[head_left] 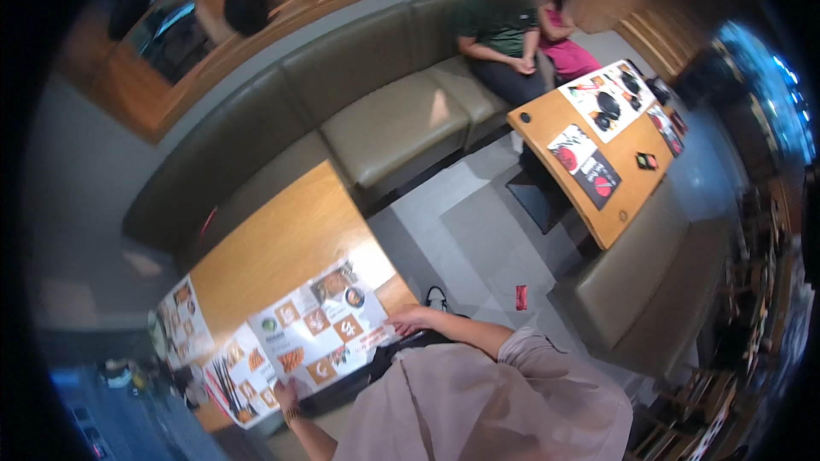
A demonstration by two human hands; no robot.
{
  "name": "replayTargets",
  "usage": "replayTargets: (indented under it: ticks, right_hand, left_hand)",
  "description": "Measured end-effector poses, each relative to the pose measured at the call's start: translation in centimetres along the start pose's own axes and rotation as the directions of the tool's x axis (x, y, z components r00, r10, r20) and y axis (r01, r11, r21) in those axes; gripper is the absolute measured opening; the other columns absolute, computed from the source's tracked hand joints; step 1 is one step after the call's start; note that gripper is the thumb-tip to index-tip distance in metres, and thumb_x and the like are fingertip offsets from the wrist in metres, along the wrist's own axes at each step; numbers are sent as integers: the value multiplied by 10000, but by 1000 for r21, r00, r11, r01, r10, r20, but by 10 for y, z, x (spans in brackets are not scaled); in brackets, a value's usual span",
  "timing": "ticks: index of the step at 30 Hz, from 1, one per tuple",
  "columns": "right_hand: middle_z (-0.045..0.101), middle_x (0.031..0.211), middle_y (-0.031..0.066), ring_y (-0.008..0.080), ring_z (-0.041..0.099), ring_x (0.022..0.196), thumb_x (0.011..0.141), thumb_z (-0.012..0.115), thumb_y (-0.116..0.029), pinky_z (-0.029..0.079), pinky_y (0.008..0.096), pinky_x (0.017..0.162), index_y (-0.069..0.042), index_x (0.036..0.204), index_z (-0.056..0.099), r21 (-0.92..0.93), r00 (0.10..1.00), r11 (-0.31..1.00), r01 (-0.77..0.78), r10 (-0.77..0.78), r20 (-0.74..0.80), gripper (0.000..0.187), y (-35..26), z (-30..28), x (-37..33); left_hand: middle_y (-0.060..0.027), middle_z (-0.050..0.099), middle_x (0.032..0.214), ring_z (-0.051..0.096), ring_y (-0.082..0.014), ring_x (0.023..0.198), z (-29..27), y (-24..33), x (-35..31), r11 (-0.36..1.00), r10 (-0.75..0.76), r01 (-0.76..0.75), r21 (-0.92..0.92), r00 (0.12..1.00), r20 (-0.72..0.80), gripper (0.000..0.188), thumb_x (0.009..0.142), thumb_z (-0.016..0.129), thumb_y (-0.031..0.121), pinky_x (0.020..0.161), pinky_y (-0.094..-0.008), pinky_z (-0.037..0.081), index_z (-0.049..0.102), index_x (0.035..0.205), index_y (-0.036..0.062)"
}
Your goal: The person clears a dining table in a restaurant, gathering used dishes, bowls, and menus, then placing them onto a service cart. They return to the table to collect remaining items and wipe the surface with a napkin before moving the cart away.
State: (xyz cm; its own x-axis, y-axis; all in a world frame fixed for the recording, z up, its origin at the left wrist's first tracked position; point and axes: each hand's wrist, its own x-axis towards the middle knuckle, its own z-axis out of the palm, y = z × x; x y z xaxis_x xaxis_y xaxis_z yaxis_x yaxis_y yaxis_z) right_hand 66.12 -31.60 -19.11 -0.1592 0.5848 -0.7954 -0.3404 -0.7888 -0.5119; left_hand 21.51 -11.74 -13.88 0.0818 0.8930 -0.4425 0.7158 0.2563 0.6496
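Note:
A large printed paper menu with food pictures lies on the near wooden table, along the edge closest to me. My right hand is at its right edge, fingers closed on the paper. By its lower left corner is my left hand, with the fingers pinched at the paper's border. A second sheet, with a chopsticks picture, sits just left of the large menu and partly under it. Farther left is another printed sheet.
A long olive bench runs behind the table. At the far right, a second wooden table holds menus and a small dark item; two people sit beside it. A red packet lies on the grey floor. Another bench stands right.

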Motion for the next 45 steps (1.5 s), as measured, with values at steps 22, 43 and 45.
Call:
replayTargets:
  ticks: [22,43,45]
  right_hand:
    - [724,1045,108,134,690,906,924,620,-37,541,275,812,67,1199,625,31,904,904,426,-427,25,294,-54,1,-44]
    - [703,776,71,131,653,642,941,651,-183,523,296,549,-9,1020,686,-245,880,916,318,-382,-284,195,0,-29,11]
    - [681,771,43,99,617,600,966,627,-177,502,256,497,-11,1031,671,-281,853,904,322,-406,-328,183,5,-24,9]
  left_hand:
    - [-7,684,914,586,-62,773,-6,68,-53,931,-43,-2,-364,992,-115,231,960,652,162,670,-234,469,670,1114,-9]
    - [-62,700,993,651,-127,846,63,4,-2,799,-272,208,-565,962,-30,283,914,672,77,736,-264,516,646,1175,-28]
    - [-89,705,1037,657,-143,894,61,8,-2,848,-224,172,-501,974,-45,310,912,685,99,778,-267,522,643,1190,-32]
